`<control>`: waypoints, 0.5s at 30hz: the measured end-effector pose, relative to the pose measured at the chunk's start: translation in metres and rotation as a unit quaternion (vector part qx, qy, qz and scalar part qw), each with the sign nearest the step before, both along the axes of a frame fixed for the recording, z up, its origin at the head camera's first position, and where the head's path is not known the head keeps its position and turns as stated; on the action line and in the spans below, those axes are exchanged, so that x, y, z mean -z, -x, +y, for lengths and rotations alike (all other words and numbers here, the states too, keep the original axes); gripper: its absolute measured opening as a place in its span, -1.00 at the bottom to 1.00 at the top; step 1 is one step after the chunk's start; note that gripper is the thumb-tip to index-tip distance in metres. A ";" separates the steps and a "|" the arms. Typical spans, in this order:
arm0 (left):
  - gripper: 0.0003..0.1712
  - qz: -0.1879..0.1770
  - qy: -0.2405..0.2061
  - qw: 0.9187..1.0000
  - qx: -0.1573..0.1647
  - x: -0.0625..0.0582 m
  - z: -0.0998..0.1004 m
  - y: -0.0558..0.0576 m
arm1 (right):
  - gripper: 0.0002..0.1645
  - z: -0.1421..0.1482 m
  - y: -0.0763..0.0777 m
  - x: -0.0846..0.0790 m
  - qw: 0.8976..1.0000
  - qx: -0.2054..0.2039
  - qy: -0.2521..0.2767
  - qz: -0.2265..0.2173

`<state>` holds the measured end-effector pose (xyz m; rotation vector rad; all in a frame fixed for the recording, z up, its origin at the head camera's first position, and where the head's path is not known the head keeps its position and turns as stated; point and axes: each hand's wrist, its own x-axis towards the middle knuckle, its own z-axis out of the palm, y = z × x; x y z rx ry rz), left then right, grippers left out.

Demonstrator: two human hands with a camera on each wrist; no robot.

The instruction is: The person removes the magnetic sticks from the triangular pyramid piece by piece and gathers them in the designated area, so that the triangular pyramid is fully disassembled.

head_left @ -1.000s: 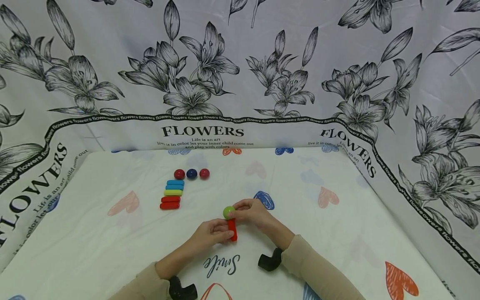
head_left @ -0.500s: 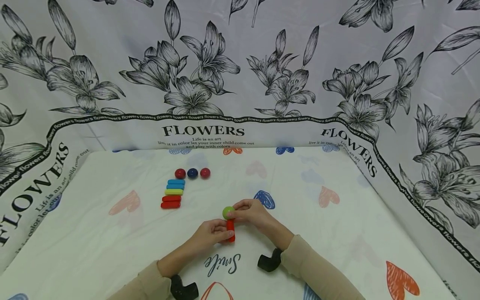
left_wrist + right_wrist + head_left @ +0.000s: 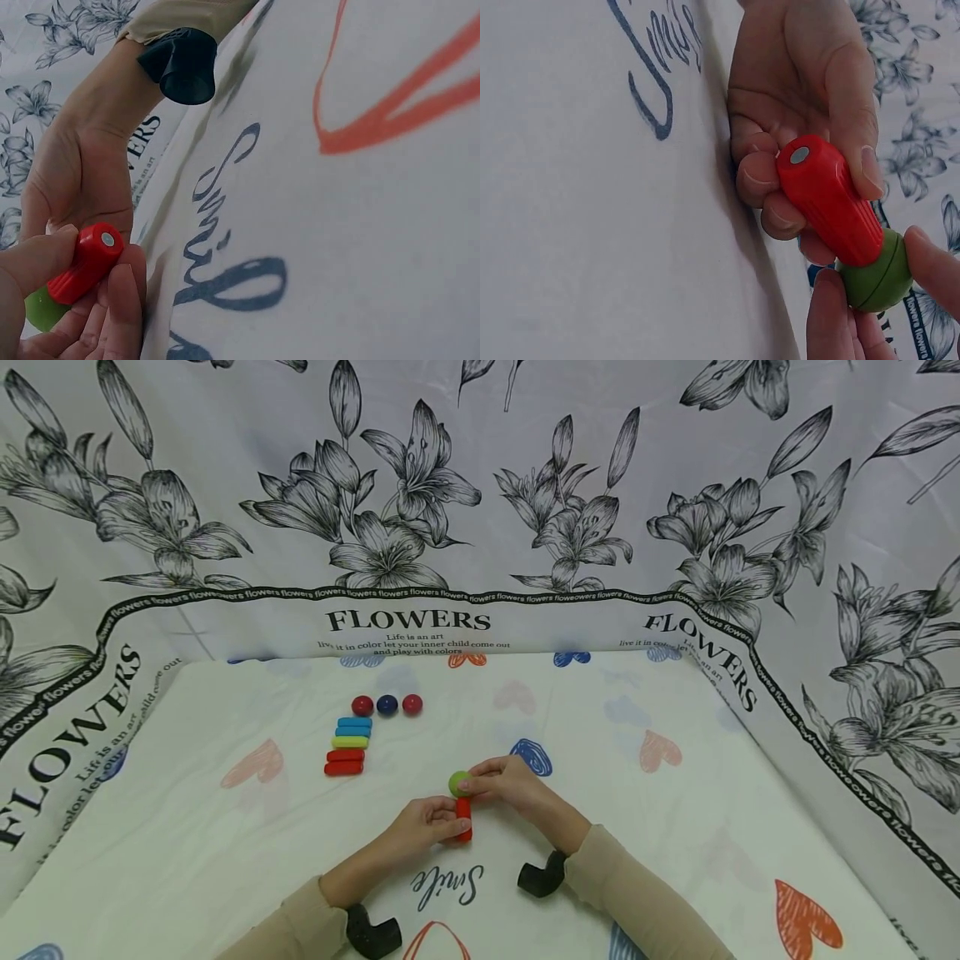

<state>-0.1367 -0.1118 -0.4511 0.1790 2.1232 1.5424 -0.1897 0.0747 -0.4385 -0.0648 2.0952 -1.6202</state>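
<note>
Between thumb and fingers, my left hand (image 3: pixel 420 828) grips a red magnetic rod (image 3: pixel 464 820), whose end shows a small grey disc in both wrist views. My right hand (image 3: pixel 510 785) pinches a green ball (image 3: pixel 459 783) at the rod's far end. In the right wrist view the green ball (image 3: pixel 877 271) touches the red rod (image 3: pixel 829 196), and a seam line runs round the ball. The left wrist view shows the ball (image 3: pixel 46 309) partly hidden behind the fingers.
Left of my hands lie two red rods (image 3: pixel 343 767), a yellow-green rod (image 3: pixel 350 742) and two blue rods (image 3: pixel 353 732), stacked in a column. Beyond them sit two red balls (image 3: pixel 362 705) and a dark blue ball (image 3: pixel 387 705). A printed cloth (image 3: pixel 600 860) covers the table.
The red rod has straightened slightly under the green ball. Both hands keep their hold and barely move; the whole view shifts a little.
</note>
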 end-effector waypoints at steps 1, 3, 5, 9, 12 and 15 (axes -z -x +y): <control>-0.53 -0.002 -0.001 1.000 0.003 0.000 0.000 0.001 | -0.59 0.000 0.000 0.000 1.000 -0.001 0.003 -0.001; -0.52 -0.002 -0.002 1.000 0.008 0.000 -0.001 0.001 | -0.59 0.001 0.001 0.000 1.000 -0.005 0.010 -0.004; -0.51 -0.005 -0.003 1.000 0.012 0.001 -0.002 0.002 | -0.60 0.001 0.001 -0.001 1.000 -0.008 0.017 -0.006; -0.49 -0.010 -0.009 1.000 0.016 0.002 -0.003 0.004 | -0.59 0.002 0.002 -0.001 1.000 -0.012 0.025 -0.011; -0.48 -0.013 -0.015 1.000 0.018 0.002 -0.004 0.005 | -0.58 0.002 0.002 -0.001 0.999 -0.017 0.027 -0.014; -0.47 -0.016 -0.019 1.000 0.019 0.003 -0.005 0.005 | -0.57 0.002 0.003 -0.001 0.999 -0.025 0.029 -0.017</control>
